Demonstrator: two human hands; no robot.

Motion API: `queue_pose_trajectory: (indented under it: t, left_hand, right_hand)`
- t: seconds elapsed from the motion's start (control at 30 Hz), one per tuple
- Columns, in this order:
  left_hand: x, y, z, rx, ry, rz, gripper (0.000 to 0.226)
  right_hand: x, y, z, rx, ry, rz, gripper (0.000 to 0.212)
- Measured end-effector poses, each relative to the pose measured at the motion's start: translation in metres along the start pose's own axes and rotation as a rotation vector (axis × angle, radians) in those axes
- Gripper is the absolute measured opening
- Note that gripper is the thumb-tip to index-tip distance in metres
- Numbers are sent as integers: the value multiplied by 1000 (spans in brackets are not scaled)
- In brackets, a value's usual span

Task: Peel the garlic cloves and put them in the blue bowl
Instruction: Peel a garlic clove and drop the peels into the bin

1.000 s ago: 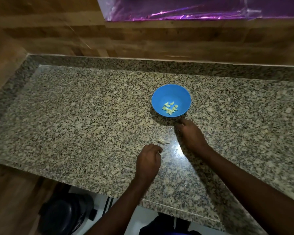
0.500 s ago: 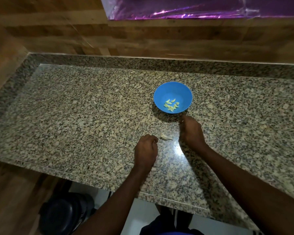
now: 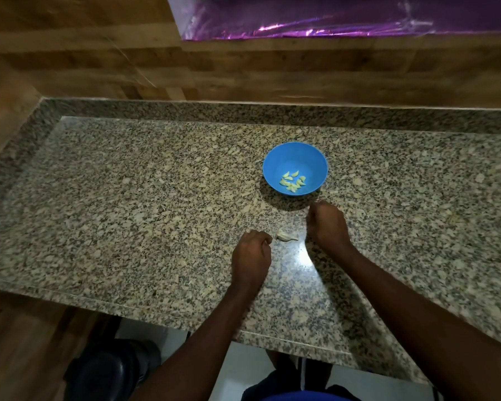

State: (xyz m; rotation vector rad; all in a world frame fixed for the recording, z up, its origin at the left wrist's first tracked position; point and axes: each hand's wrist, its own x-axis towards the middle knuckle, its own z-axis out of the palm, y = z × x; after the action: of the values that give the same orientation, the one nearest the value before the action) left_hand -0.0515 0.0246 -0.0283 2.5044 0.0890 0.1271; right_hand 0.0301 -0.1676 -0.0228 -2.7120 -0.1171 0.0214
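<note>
Lying just beyond the left hand's (image 3: 250,256) curled, empty fingers, the garlic piece (image 3: 285,236) stays untouched; right hand (image 3: 327,224), grip unclear, has drawn nearer the blue bowl (image 3: 295,157).

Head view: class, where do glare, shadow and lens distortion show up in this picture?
Head view: a bright glare patch sits on the granite counter between the left hand and right hand; the blue bowl casts a dark shadow toward the near left; the counter's edges bow from the wide-angle lens; corners fall dim.
</note>
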Motion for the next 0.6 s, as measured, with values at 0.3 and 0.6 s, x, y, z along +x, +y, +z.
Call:
queue_pose_trajectory:
  t: [0.3,0.6]
  left_hand:
    - [0,-5,1,3,-14,24,23]
    - [1,-2,3,-68,12,-32,28]
  right_hand:
    - [4,-8,-4,-89,-87,-71,12]
    - [-5,-26,-56,437,324,231,6]
